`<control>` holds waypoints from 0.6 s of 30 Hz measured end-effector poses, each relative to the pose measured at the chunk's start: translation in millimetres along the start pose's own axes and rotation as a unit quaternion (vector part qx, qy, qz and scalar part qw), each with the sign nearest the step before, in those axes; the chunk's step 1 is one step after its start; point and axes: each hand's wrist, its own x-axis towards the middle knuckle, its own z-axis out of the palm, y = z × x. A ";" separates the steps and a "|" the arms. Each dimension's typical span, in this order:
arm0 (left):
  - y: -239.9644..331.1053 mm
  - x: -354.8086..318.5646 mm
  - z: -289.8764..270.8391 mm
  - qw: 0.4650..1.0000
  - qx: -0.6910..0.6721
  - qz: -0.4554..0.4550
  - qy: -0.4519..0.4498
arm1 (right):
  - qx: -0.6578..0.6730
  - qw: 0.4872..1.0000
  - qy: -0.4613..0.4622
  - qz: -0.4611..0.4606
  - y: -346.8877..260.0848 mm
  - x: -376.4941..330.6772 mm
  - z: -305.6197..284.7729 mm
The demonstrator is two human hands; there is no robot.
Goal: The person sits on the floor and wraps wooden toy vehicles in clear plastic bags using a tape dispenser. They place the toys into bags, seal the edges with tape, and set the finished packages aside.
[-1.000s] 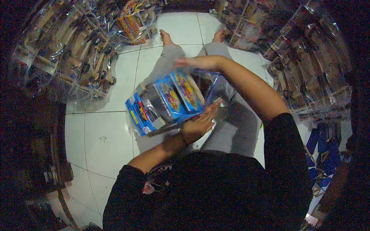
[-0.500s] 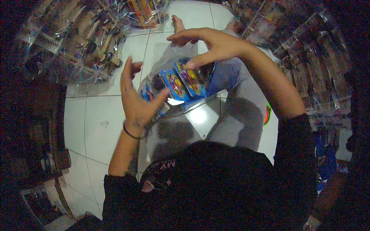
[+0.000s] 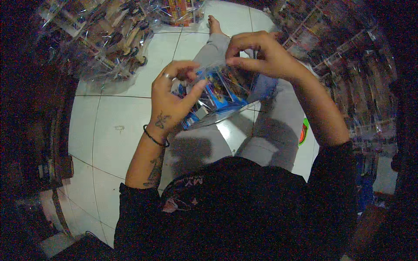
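A clear plastic bag (image 3: 210,116) holding several blue, colourfully printed packs (image 3: 217,93) lies between my legs. My left hand (image 3: 174,93), with a ring and a dark bracelet, is at the bag's upper left; its curled fingers and thumb close on the film. At the bag's far edge, my right hand (image 3: 263,56) is bent into a pinch, thumb and forefinger together on the thin plastic. Some fingertips are blurred, and the film between them is hard to see.
White floor tiles (image 3: 117,135) surround my grey-trousered legs (image 3: 278,117). Plastic-wrapped goods (image 3: 117,48) are stacked at far left, with more wrapped bundles (image 3: 357,74) on the right. A red-and-orange bundle (image 3: 177,11) stands at the far side. A green-and-orange object (image 3: 303,132) lies beside my right leg.
Both hands were spread open above the bag; their fingers have now closed at its edges. My left hand moved right and my right hand curled in. The bag has shifted slightly right.
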 end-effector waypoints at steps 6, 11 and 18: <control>3.7 19.7 12.1 0.986 -0.115 -0.112 -0.035 | -0.105 0.979 0.172 -0.036 -7.2 6.0 3.1; -3.7 21.8 12.0 0.978 -0.149 -0.139 -0.038 | -0.327 0.925 0.061 -0.184 -18.3 13.4 2.2; -13.1 31.8 8.2 0.994 -0.069 -0.016 -0.087 | -0.097 0.991 -0.037 -0.080 -0.9 28.4 -7.1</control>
